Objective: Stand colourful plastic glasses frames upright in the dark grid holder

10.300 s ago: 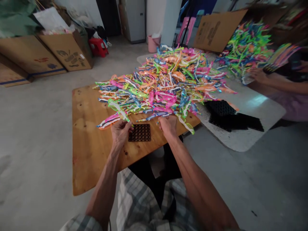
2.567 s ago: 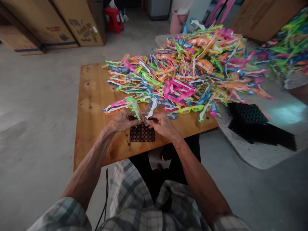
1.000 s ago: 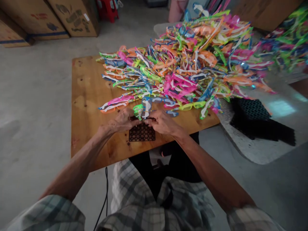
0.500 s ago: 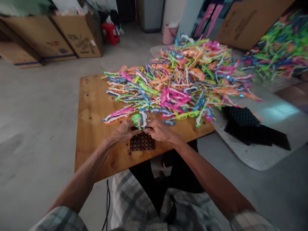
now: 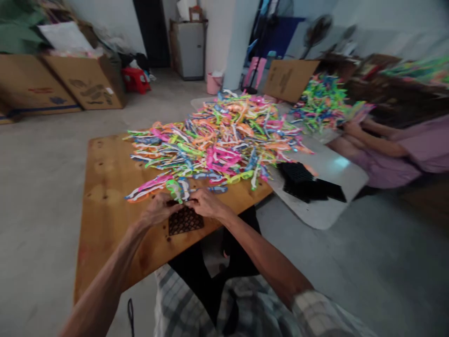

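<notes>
My left hand (image 5: 158, 209) is closed at the far edge of a black lattice mat (image 5: 185, 222), its fingers at a pair of bright green plastic glasses (image 5: 173, 188). Close beside it, my right hand (image 5: 206, 203) pinches at the lower end of a blue-and-white pair of glasses (image 5: 184, 188). Both pairs stand up from the mat's far end, and my fingers partly hide where they meet it. Just beyond my hands spreads a big heap of neon plastic glasses (image 5: 224, 159) in pink, orange, yellow, green and blue.
The wooden board (image 5: 101, 187) carries the mat and part of the heap. On a grey table (image 5: 326, 215) to the right lie more black mats (image 5: 301, 180). A co-worker in a pink top (image 5: 424, 145) handles glasses at a second heap (image 5: 321, 103). Cardboard boxes (image 5: 91, 84) stand back left.
My head view has swung right and up, so the co-worker and a fan now show. Both hands stay at the mat's far edge with the green and blue-and-white glasses.
</notes>
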`<state>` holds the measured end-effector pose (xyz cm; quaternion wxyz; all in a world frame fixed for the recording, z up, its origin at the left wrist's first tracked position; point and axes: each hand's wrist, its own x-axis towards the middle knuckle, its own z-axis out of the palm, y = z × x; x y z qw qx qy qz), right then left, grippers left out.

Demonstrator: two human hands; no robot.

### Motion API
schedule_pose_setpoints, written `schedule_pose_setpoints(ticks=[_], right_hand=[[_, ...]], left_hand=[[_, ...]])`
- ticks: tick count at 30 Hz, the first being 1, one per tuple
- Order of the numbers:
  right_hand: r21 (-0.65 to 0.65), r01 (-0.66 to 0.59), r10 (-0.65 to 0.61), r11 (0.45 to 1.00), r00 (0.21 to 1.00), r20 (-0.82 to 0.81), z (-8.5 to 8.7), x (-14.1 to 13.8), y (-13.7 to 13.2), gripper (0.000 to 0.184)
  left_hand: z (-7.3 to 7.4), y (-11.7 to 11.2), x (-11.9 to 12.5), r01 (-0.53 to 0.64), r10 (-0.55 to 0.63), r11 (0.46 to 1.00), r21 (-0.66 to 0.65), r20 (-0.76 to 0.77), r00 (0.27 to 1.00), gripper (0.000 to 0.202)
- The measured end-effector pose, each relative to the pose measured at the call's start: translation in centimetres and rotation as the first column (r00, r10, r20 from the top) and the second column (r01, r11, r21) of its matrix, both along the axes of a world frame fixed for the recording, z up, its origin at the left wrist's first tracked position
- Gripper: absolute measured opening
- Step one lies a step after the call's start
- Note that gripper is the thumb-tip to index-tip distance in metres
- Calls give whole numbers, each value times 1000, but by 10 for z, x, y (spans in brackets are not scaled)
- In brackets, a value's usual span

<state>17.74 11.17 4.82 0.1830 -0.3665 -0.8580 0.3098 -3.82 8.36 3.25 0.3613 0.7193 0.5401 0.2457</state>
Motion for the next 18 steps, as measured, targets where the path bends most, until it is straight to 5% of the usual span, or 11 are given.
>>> schedule_pose_setpoints(ticks=[5, 7, 9, 12, 14, 18], right_hand=[[44, 54, -55, 998, 998, 12, 6, 21, -13, 18], [92, 154, -156, 984, 988, 12, -1, 39, -16, 28], [160, 277, -284, 948, 958, 26, -15, 57, -14, 36], [246, 332, -363, 910, 927, 91, -35, 72, -10, 41], [290, 313, -367, 904, 917, 154, -42, 74, -12, 39], [343, 258, -357, 903, 894, 269, -41, 71, -20, 34]], left_hand=[[5, -14, -4, -18, 25, 997, -76, 105, 994, 28], [10, -26, -17, -88, 92, 996, -32, 129, 987, 30], [13, -36, -37, -281, 282, 957, 72, -5, 959, 33], [13, -43, -69, -488, 537, 841, 236, -244, 808, 36], [11, -39, -82, -505, 579, 813, 290, -311, 754, 37], [7, -18, -84, -414, 513, 857, 308, -418, 750, 34]])
